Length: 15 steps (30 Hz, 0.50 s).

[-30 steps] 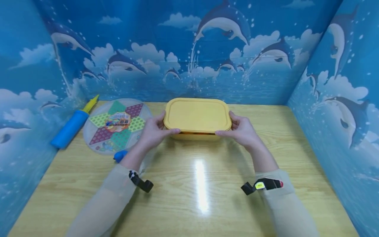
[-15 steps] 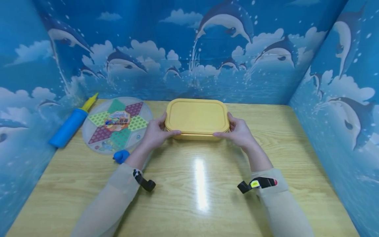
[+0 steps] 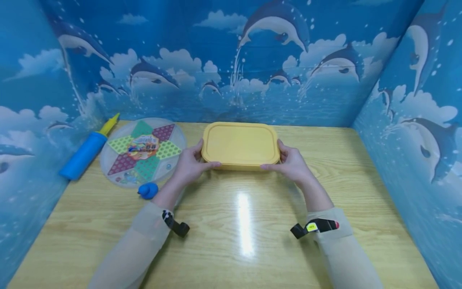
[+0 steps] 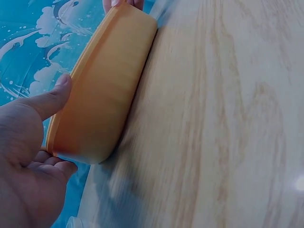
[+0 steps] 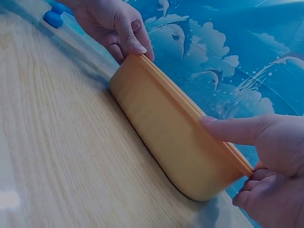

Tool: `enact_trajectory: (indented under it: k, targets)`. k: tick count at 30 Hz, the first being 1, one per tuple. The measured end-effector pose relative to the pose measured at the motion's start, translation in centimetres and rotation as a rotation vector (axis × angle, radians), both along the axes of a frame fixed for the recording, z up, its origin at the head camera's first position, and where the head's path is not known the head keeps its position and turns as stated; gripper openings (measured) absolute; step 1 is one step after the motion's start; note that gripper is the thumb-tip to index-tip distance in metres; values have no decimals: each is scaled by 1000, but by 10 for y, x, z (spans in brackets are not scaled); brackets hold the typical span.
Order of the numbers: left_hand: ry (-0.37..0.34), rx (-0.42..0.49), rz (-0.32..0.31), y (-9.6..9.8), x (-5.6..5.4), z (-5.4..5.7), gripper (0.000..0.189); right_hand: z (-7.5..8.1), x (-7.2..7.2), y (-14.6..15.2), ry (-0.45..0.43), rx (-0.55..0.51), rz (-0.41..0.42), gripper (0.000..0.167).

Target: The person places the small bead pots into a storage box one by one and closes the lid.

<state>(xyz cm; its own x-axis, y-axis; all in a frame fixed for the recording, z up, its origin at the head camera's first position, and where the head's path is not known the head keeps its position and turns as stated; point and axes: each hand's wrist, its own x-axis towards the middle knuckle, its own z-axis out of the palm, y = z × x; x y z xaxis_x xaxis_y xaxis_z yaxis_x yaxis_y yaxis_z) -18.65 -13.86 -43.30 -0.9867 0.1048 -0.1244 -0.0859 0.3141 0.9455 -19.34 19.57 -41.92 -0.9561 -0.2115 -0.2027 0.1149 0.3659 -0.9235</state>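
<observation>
A yellow rectangular plastic box [image 4: 107, 90] with rounded corners stands at the back of the table. Its matching lid [image 3: 240, 143] sits level over the top, the rim lying along the box walls. My left hand [image 3: 188, 163] grips the lid's left end, thumb on the front edge and fingers curled round the side. At the opposite end my right hand [image 3: 295, 162] holds the lid the same way. In the right wrist view, the right thumb presses on the rim and the fingertips tuck under the corner. The box's contents are hidden.
A round game board [image 3: 144, 152] with a coloured star lies to the left. Beside it is a blue hand pump [image 3: 84, 154] with a yellow nozzle. A small blue toy duck [image 3: 148, 190] sits near my left forearm. A dolphin-print backdrop [image 3: 231, 60] rises behind the table [image 3: 216, 241].
The lid has come down onto the box, closing the front gap where something reddish showed. Both hands have stayed on its ends. My left forearm has shifted slightly, uncovering more of the duck.
</observation>
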Motion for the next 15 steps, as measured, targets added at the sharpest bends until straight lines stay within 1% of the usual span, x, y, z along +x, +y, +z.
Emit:
enact_trajectory:
  k: [2, 4, 6, 8, 10, 12, 14, 15]
  targets:
    - [-5, -21, 5, 0, 0, -1, 116, 0, 1, 0, 0, -3, 9, 121]
    - [-3, -47, 5, 0, 0, -1, 117, 0, 1, 1, 4, 20, 23, 120]
    - [3, -110, -1, -1, 1, -1, 120, 1, 1, 4, 29, 79, 49, 119]
    - [35, -197, -20, -3, 1, 1, 122, 2, 1, 8, 85, 157, 89, 117]
    - [92, -305, -53, -6, 1, 3, 123, 3, -1, 12, 163, 248, 139, 113]
    - [151, -412, -100, -7, -1, 5, 120, 3, -3, 15, 240, 328, 191, 108]
    - [194, -492, -158, -7, -2, 7, 116, 4, -5, 16, 276, 407, 236, 103]
    - [202, -525, -183, -7, -2, 8, 115, 3, -5, 17, 285, 443, 257, 100]
